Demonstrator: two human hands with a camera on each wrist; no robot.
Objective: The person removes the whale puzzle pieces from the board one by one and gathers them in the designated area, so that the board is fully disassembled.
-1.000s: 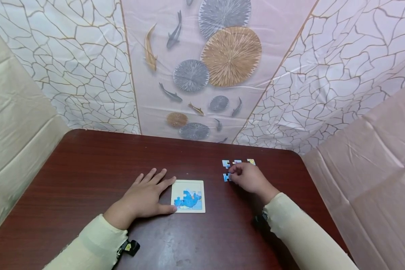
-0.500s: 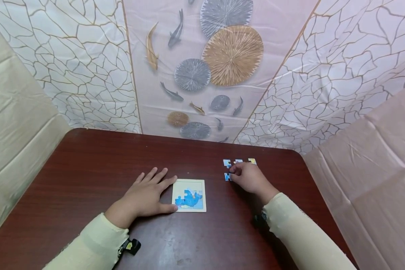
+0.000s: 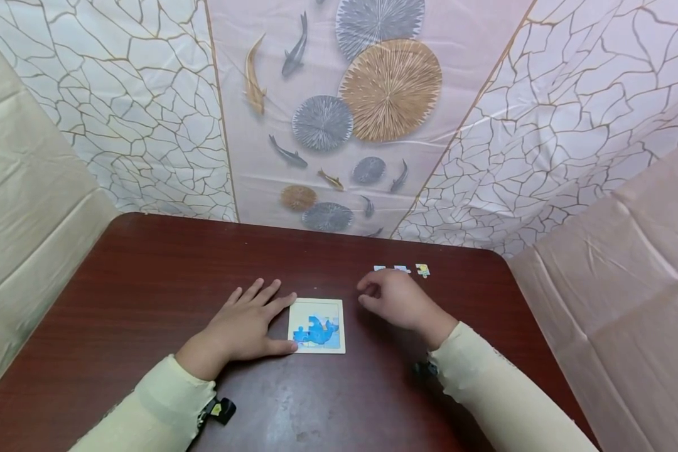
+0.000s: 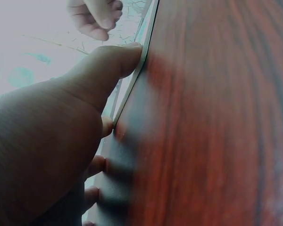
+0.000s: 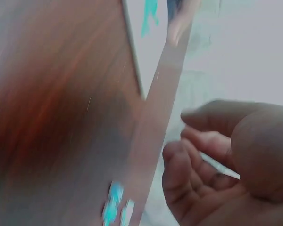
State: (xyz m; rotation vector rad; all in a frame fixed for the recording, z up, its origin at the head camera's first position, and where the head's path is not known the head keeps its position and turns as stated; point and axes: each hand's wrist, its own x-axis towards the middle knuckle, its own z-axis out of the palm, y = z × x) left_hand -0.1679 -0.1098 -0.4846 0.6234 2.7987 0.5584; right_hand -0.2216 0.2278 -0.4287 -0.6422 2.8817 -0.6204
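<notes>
A small square puzzle tray (image 3: 316,304) with a pale frame lies on the table, partly filled with blue pieces forming a whale-like picture (image 3: 319,331). My left hand (image 3: 243,329) lies spread at its left side, thumb and index fingertip at the tray's corners. To the right of the tray is my right hand (image 3: 398,298), fingers loosely bent, with a gap between thumb and index and nothing visible there. Behind it sit loose jigsaw pieces: a yellow one (image 3: 422,270) and two partly covered ones, including a pale piece (image 3: 401,269). The right wrist view shows a blue jigsaw piece (image 5: 113,203) below the fingers.
The dark red-brown wooden table (image 3: 164,282) reaches back to a patterned cloth (image 3: 322,182) with fish and round discs. Pale side panels (image 3: 28,207) stand at left and right. Black wrist devices (image 3: 220,411) sit at both cuffs.
My right hand has moved left from the loose pieces toward the tray, its thumb and index parting. The lower blue piece is now out of sight in the head view. The left hand stays put.
</notes>
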